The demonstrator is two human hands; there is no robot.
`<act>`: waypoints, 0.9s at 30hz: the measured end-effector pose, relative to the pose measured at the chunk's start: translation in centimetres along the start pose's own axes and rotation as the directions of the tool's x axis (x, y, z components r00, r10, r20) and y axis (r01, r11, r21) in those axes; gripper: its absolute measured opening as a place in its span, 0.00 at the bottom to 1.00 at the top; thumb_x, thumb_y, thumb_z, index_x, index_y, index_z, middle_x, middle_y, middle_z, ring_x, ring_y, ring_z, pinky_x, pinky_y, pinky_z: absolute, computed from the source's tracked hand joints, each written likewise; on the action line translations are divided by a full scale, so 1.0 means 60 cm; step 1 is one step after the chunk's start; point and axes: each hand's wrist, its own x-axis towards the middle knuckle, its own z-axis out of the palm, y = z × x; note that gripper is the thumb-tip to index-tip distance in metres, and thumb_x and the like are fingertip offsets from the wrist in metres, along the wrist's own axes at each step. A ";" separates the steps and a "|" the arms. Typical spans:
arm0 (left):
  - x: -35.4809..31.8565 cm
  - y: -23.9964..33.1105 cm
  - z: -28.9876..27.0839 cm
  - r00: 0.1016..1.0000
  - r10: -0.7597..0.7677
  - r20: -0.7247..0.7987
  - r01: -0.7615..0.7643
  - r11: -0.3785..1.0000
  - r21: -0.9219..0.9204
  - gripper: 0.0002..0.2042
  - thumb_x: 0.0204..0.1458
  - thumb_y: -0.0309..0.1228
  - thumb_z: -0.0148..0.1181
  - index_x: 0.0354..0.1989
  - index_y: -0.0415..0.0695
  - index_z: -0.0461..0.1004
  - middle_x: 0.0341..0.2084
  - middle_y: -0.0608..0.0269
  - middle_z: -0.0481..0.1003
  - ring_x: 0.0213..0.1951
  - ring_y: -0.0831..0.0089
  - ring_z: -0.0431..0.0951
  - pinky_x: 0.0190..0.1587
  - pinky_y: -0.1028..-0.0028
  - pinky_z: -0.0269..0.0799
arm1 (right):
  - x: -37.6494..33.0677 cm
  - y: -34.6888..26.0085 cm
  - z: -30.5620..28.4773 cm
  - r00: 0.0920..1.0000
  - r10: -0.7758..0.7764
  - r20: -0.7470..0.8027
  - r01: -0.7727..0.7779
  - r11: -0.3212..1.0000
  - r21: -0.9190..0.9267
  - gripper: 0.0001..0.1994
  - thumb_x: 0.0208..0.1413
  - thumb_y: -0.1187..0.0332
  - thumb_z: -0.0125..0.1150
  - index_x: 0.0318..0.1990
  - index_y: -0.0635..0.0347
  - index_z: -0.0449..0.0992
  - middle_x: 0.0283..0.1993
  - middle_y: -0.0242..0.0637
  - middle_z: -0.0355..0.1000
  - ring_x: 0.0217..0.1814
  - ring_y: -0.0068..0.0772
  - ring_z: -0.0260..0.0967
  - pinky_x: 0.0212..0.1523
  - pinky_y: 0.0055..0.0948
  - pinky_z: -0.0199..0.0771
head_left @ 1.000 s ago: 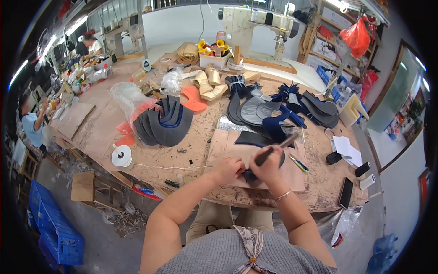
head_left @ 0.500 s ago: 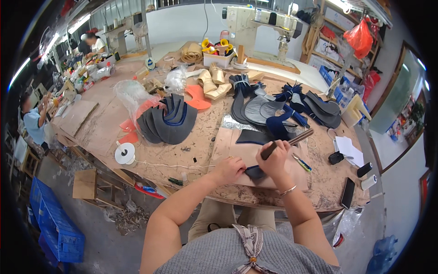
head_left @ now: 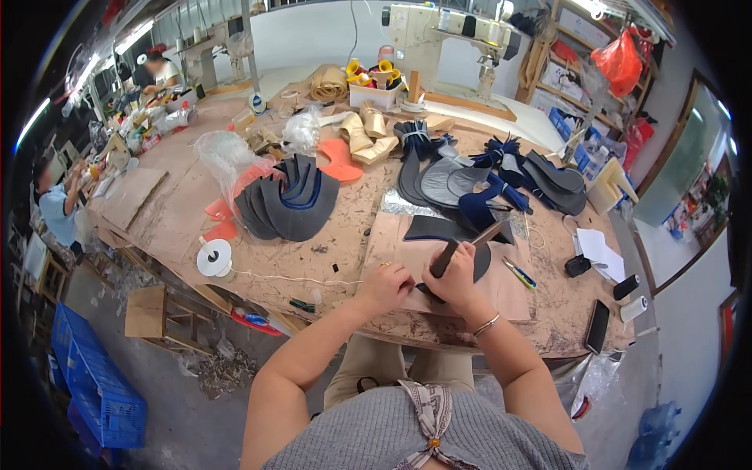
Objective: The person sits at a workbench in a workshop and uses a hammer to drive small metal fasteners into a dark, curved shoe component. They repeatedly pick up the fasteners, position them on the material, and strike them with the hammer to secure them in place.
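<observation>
My right hand (head_left: 452, 279) grips a dark-handled hammer (head_left: 464, 246) whose head points up and to the right. My left hand (head_left: 386, 285) presses its fingers on a dark blue leather piece (head_left: 478, 263) lying on a tan work pad (head_left: 407, 251) near the front edge of the bench. The two hands touch each other over the piece, and they hide most of it. Another dark cut piece (head_left: 440, 228) lies flat just beyond them.
A fanned stack of grey shoe uppers (head_left: 288, 202) lies to the left, with more dark uppers (head_left: 501, 182) at the back right. A white tape roll (head_left: 214, 258), a phone (head_left: 597, 326), pens (head_left: 518, 272), a sewing machine (head_left: 450, 31) and a blue crate (head_left: 94, 376) surround the wooden bench (head_left: 180, 227). Other people work at the far left.
The hammer has come down from a raised slant to sit lower over the piece. Both hands stay on the same spot of the pad.
</observation>
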 end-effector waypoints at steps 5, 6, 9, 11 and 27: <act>-0.008 0.013 -0.006 0.998 -0.061 -0.029 0.061 0.998 -0.013 0.04 0.45 0.25 0.64 0.29 0.42 0.75 0.30 0.59 0.74 0.35 0.57 0.77 0.40 0.62 0.73 | 0.019 -0.043 -0.030 0.981 0.010 -0.196 -0.017 0.999 -0.033 0.09 0.37 0.69 0.69 0.20 0.53 0.72 0.25 0.30 0.72 0.33 0.38 0.68 0.47 0.38 0.59; -0.003 0.012 -0.007 0.998 -0.056 -0.035 0.056 0.998 -0.006 0.04 0.46 0.25 0.64 0.28 0.42 0.75 0.30 0.59 0.74 0.35 0.57 0.77 0.40 0.61 0.73 | 0.015 -0.041 -0.018 0.989 -0.005 -0.147 0.003 1.000 -0.013 0.09 0.37 0.69 0.69 0.20 0.52 0.71 0.23 0.29 0.71 0.33 0.38 0.68 0.47 0.39 0.59; -0.008 0.013 -0.008 0.998 -0.058 -0.013 0.058 0.998 -0.012 0.04 0.46 0.25 0.65 0.28 0.42 0.75 0.30 0.58 0.74 0.35 0.56 0.77 0.40 0.61 0.73 | 0.003 -0.019 0.010 1.000 0.022 -0.008 -0.021 0.996 0.082 0.09 0.37 0.71 0.69 0.22 0.52 0.71 0.21 0.28 0.68 0.33 0.37 0.69 0.46 0.40 0.60; -0.009 0.011 -0.012 0.997 -0.068 -0.034 0.068 0.998 -0.011 0.04 0.46 0.26 0.65 0.28 0.42 0.75 0.30 0.58 0.74 0.35 0.56 0.77 0.40 0.61 0.73 | 0.023 -0.026 -0.005 0.999 -0.048 -0.015 0.048 0.999 0.013 0.09 0.38 0.71 0.69 0.21 0.52 0.71 0.21 0.28 0.69 0.32 0.37 0.69 0.46 0.40 0.60; -0.007 0.033 -0.029 0.998 -0.036 -0.056 0.033 0.998 -0.056 0.02 0.45 0.25 0.64 0.27 0.43 0.78 0.28 0.59 0.75 0.32 0.59 0.77 0.36 0.64 0.74 | -0.024 0.069 -0.120 0.715 0.524 0.463 -0.336 0.838 -0.430 0.25 0.45 0.44 0.65 0.32 0.60 0.77 0.27 0.45 0.75 0.36 0.47 0.75 0.49 0.46 0.63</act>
